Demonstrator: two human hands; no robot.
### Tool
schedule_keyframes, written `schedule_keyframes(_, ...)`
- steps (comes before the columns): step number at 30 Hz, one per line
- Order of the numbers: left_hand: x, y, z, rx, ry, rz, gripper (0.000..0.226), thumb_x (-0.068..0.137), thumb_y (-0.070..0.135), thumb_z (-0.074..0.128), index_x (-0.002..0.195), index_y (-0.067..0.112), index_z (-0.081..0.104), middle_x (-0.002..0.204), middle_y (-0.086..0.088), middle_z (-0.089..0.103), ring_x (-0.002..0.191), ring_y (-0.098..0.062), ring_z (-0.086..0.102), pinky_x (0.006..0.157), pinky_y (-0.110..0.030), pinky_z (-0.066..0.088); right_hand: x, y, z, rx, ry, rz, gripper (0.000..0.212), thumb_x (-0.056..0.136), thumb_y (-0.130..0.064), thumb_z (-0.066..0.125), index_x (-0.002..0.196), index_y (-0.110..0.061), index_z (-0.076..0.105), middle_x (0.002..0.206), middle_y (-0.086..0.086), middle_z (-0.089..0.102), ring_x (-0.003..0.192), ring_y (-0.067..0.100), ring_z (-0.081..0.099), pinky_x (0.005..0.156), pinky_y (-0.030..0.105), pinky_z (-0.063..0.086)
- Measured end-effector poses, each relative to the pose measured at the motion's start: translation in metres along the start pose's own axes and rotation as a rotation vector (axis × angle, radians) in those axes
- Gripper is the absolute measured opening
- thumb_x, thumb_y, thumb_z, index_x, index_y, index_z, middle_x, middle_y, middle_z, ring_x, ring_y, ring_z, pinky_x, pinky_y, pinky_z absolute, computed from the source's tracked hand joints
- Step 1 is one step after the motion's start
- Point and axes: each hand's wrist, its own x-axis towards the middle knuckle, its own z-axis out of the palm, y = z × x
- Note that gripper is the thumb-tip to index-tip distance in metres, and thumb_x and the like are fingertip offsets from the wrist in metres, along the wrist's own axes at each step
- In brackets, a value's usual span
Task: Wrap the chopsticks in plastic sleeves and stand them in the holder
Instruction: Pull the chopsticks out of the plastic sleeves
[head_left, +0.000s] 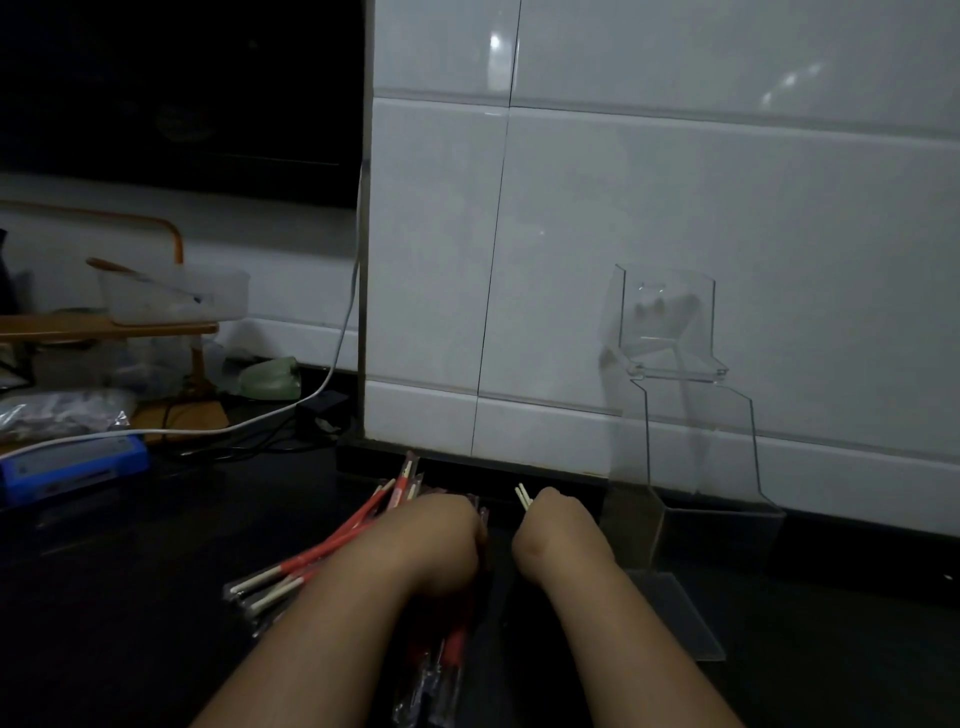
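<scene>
On the dark counter lies a heap of red-and-clear plastic sleeves (332, 545), some with chopsticks inside. My left hand (441, 530) lies over this heap with its fingers curled down among the sleeves; what it grips is hidden. My right hand (558, 525) holds a pair of pale chopsticks (523, 496) whose tips stick up past the knuckles. A clear acrylic holder (675, 364) stands against the tiled wall just right of my right hand, and nothing shows inside it.
A white tiled wall (675, 182) rises right behind the work spot. At the left are a blue box (72, 467), a white cable (291, 405), a clear tub (176, 296) on a wooden rack and plastic bags. More sleeves (436, 670) lie between my forearms.
</scene>
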Motion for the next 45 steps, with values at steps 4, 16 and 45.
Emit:
schedule_keyframes(4, 0.001, 0.000, 0.001, -0.003, 0.012, 0.003, 0.032, 0.088, 0.014, 0.055, 0.111, 0.025, 0.075, 0.113, -0.003, 0.071, 0.104, -0.020, 0.065, 0.098, -0.037, 0.051, 0.000, 0.000, 0.000, -0.067, -0.011, -0.040, 0.041, 0.091, -0.010, 0.056, 0.131, -0.010, 0.044, 0.133, 0.015, 0.050, 0.120, 0.033, 0.051, 0.093, 0.039, 0.046)
schedule_keyframes(16, -0.001, 0.007, 0.001, 0.046, 0.014, 0.009, 0.036, 0.091, 0.009, 0.052, 0.118, 0.021, 0.072, 0.122, -0.007, 0.067, 0.110, -0.023, 0.063, 0.098, -0.037, 0.051, 0.003, 0.002, -0.007, -0.153, -0.077, -0.027, 0.034, 0.089, -0.007, 0.060, 0.124, -0.007, 0.061, 0.129, 0.014, 0.060, 0.117, 0.031, 0.058, 0.090, 0.036, 0.049)
schedule_keyframes(45, 0.008, -0.047, -0.005, -0.003, 0.328, -0.498, 0.022, 0.084, 0.032, 0.062, 0.104, 0.023, 0.065, 0.106, -0.004, 0.067, 0.099, -0.025, 0.064, 0.084, -0.033, 0.051, -0.005, -0.005, -0.011, -0.048, 0.040, -0.176, 0.037, 0.087, -0.003, 0.061, 0.123, -0.014, 0.065, 0.125, 0.008, 0.062, 0.114, 0.025, 0.060, 0.091, 0.030, 0.050)
